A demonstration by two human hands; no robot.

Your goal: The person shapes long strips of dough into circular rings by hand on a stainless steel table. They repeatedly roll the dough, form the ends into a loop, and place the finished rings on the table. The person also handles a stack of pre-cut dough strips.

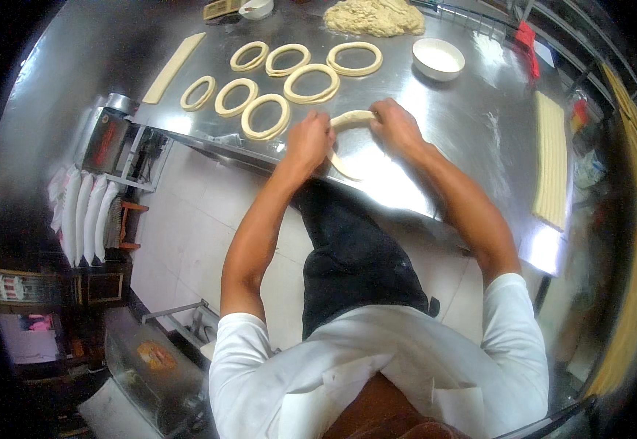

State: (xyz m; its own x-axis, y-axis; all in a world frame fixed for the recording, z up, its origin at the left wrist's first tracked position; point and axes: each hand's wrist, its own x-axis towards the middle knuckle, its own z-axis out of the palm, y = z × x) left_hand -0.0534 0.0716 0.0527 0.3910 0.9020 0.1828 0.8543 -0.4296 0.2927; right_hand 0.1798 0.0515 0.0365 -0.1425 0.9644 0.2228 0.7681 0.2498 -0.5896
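Note:
At the near edge of the steel table, a dough ring (353, 117) hangs between my two hands. My left hand (309, 140) is closed on its left side, and my right hand (396, 126) pinches its upper right part. The ring's lower strand curves down over the table edge area; its right side is hard to make out against the glare. Just left of my left hand lies a finished-looking dough ring (265, 117), with another ring (311, 84) beyond it. Several more dough rings (354, 58) are spread across the table's left and middle.
A white bowl (438, 59) of pale contents stands beyond my right hand. A large dough mass (374, 17) sits at the back. One flat dough strip (175, 68) lies far left; a row of long strips (550, 161) lies at the right edge. White sacks (84, 216) are stacked left.

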